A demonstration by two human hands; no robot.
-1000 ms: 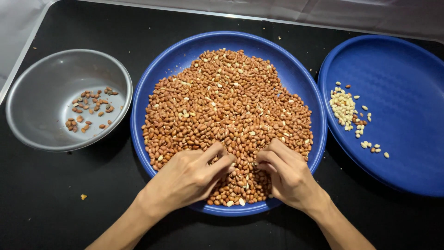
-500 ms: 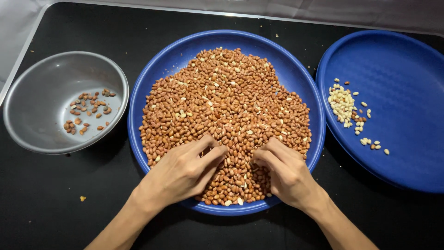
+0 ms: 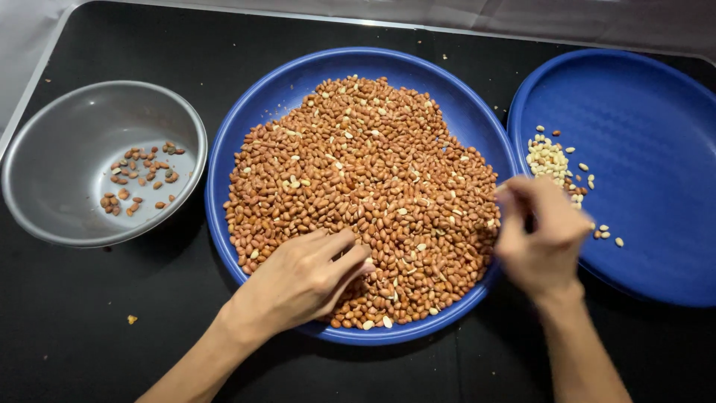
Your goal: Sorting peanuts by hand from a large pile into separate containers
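Sitting dead centre is the big blue plate (image 3: 246, 134) heaped with red-skinned peanuts (image 3: 358, 186). My left hand (image 3: 302, 280) rests loosely open on the pile's near edge. The blurred right hand (image 3: 541, 235) hovers curled over the second blue plate (image 3: 649, 134) by the pale peanuts (image 3: 548, 158); can't tell if it's holding any.

Head camera, steep downward (close) over table (image 3: 67, 351).

Left hand (image 3: 306, 280) rests flat on red-skinned peanuts (image 3: 358, 186) heaped in the middle blue tray (image 3: 298, 78); blurred right hand (image 3: 541, 235) hovers between it and the right blue tray (image 3: 649, 112); grey bowl (image 3: 67, 142) at left.
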